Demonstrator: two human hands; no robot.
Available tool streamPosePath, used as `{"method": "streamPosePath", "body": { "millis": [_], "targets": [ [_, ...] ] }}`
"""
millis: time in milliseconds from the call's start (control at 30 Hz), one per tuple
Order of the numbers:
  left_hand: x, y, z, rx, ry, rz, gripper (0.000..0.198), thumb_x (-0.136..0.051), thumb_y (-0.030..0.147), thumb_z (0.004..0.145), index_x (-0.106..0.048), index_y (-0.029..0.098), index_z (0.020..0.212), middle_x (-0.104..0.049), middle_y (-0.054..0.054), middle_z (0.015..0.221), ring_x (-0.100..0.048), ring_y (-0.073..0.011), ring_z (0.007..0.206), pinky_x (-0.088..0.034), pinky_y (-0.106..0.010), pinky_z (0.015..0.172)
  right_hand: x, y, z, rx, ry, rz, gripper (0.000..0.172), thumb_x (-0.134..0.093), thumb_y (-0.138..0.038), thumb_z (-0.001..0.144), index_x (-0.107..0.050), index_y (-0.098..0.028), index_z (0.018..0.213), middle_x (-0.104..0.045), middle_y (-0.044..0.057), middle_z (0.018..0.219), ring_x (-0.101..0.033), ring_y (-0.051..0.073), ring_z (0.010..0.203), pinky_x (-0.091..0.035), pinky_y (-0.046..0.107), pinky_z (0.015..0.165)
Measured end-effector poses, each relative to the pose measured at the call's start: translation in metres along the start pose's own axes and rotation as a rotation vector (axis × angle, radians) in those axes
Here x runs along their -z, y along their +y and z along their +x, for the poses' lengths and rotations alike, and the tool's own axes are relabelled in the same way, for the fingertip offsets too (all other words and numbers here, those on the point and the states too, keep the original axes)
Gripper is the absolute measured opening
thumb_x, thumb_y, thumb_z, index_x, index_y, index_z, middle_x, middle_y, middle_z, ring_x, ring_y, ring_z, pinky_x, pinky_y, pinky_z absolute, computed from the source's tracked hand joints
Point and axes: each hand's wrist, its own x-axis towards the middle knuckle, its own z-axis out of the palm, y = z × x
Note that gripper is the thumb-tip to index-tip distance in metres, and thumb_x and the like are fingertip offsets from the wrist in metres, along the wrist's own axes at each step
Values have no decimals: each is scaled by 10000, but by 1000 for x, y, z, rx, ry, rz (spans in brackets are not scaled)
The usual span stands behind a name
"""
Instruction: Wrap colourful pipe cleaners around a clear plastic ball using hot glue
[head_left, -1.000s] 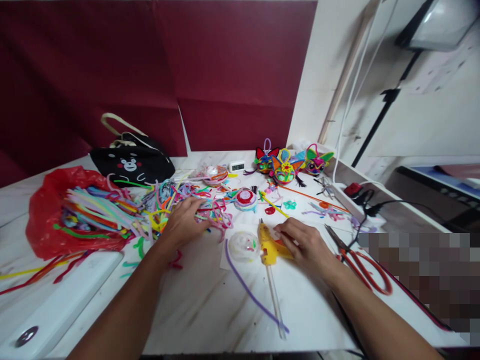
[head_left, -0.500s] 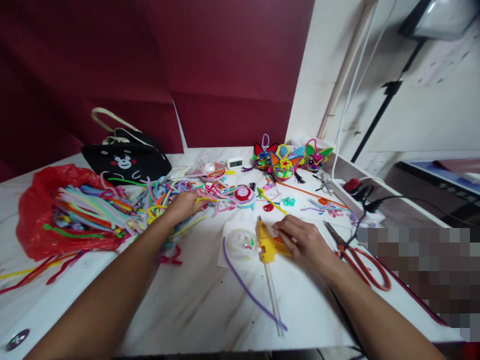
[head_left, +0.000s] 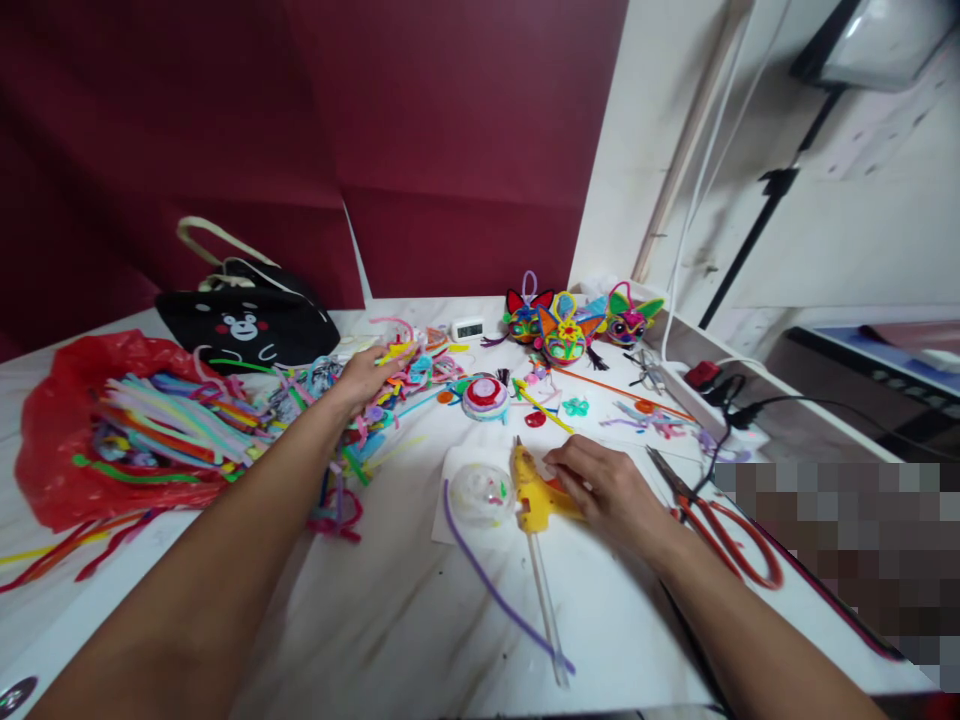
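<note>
My left hand (head_left: 367,376) reaches into a heap of colourful pipe-cleaner pieces (head_left: 375,425), its fingers closed around yellow pieces. My right hand (head_left: 604,482) rests beside the handle of a yellow glue gun (head_left: 533,495), fingers bent and drawn together; whether they hold anything is hidden. A clear glue stick (head_left: 548,610) extends from the gun's rear. Left of the gun, a clear round plastic piece (head_left: 482,494) sits on a white card. One purple pipe cleaner (head_left: 495,585) curves from the card toward the front edge. Behind it lies a red and white coiled disc (head_left: 485,396).
Orange-handled scissors (head_left: 720,525) lie at the right. A red bag (head_left: 56,440) of pipe cleaners and a black bag (head_left: 244,325) occupy the left. Finished colourful ornaments (head_left: 566,330), a small clock (head_left: 468,329) and a power strip (head_left: 742,430) stand farther back.
My left hand has moved up and slightly left, away from the coiled disc, and pieces in the heap have shifted. My right hand is almost unmoved.
</note>
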Motion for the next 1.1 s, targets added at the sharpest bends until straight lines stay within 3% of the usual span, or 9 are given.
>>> {"method": "streamPosePath", "body": {
  "millis": [100, 300, 500, 800, 1100],
  "targets": [
    [-3, -4, -1, 34, 22, -108, 550, -658, 551, 742, -633, 155, 1123, -708, -53, 810, -659, -196, 675, -508, -284, 604, 0, 0, 0, -3, -17, -9, 195, -426, -176, 995, -621, -180, 993, -647, 67, 834, -621, 148, 713, -481, 250, 649],
    [-10, -4, -7, 65, -54, -161, 495, -720, 507, 723, -647, 158, 1068, -706, -103, 1041, -677, -213, 900, -542, -275, 704, 0, 0, 0, -14, -40, -13, 203, -425, -182, 998, -628, -173, 995, -647, 69, 851, -626, 147, 722, -482, 249, 658],
    [-5, 17, -11, 53, -185, -87, 443, -736, 549, 660, -622, 165, 846, -660, -33, 758, -643, -182, 671, -534, -299, 608, -1, 0, 0, -4, -43, -21, 201, -423, -186, 997, -622, -177, 972, -657, 66, 864, -631, 143, 722, -478, 247, 657],
    [9, 33, -13, -165, -218, 365, 341, -683, 543, 614, -593, 215, 594, -559, 6, 579, -516, -184, 609, -373, -286, 589, -3, 3, -1, -25, -85, -26, 211, -424, -197, 995, -634, -176, 994, -663, 72, 881, -643, 149, 730, -483, 256, 653],
    [23, 51, -31, -295, -298, 633, 325, -633, 534, 651, -603, 228, 546, -575, 1, 512, -511, -186, 549, -324, -280, 573, -3, 4, -2, -28, -110, -31, 194, -439, -185, 991, -633, -176, 999, -664, 67, 884, -642, 148, 737, -477, 254, 664]
  ]
}}
